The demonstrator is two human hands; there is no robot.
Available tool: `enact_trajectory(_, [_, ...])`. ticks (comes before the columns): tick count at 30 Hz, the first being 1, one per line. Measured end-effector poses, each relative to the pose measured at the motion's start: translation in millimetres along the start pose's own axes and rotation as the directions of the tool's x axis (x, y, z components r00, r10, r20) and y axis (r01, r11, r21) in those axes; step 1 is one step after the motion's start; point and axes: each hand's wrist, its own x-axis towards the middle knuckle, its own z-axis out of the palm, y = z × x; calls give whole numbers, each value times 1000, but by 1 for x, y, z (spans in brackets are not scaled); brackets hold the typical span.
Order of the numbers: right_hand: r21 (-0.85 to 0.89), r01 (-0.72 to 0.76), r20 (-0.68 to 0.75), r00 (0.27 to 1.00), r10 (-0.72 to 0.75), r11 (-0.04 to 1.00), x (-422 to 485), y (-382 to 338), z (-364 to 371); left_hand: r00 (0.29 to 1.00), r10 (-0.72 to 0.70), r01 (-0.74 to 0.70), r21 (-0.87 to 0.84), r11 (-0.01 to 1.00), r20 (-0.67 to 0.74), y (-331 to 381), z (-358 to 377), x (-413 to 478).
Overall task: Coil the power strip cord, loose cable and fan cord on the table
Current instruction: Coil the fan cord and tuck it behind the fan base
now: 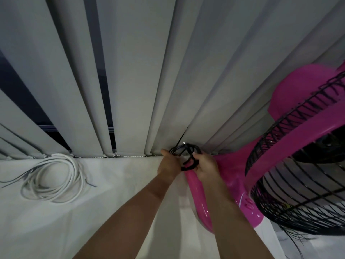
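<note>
Head view shows you, at far left, a loose cable [54, 195] of smooth white cord lying in a slack round coil on the table [104, 212]. The table is draped in plain white cloth, and thin dark ends trail out of the coil. Grey fabric blinds [130, 71] hang behind in long flat slats. Right of centre, at the table's back edge, your left hand [168, 165] curls round a bunch of looped black fan cord [189, 166]. Your right hand [206, 167] grips the same bunch from the other side. Just right stands the glossy pink plastic fan [229, 174], with its rounded black wire grille [298, 193].
</note>
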Motion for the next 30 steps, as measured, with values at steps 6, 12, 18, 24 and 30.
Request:
enact_trajectory(6, [-298,5,34,999,5,954,9,-7,13,871,312,-217,273,937,-379,-16,4,2])
enact_trajectory(12, [-510,56,112,994,2,858,12,-20,18,995,100,-95,-561,822,-22,-11,-10,11])
enact_trajectory(18, [-724,270,205,963,-176,635,17,-26,20,981,42,66,-526,848,190,-6,-26,25])
enact_trajectory(24, [-948,314,257,845,-469,46,16,-8,10,990,98,-19,-582,813,105,-16,-16,25])
enact_trajectory(30, [-963,245,267,829,-492,-111,-1,0,10,983,125,-7,-650,760,135,-20,-16,24])
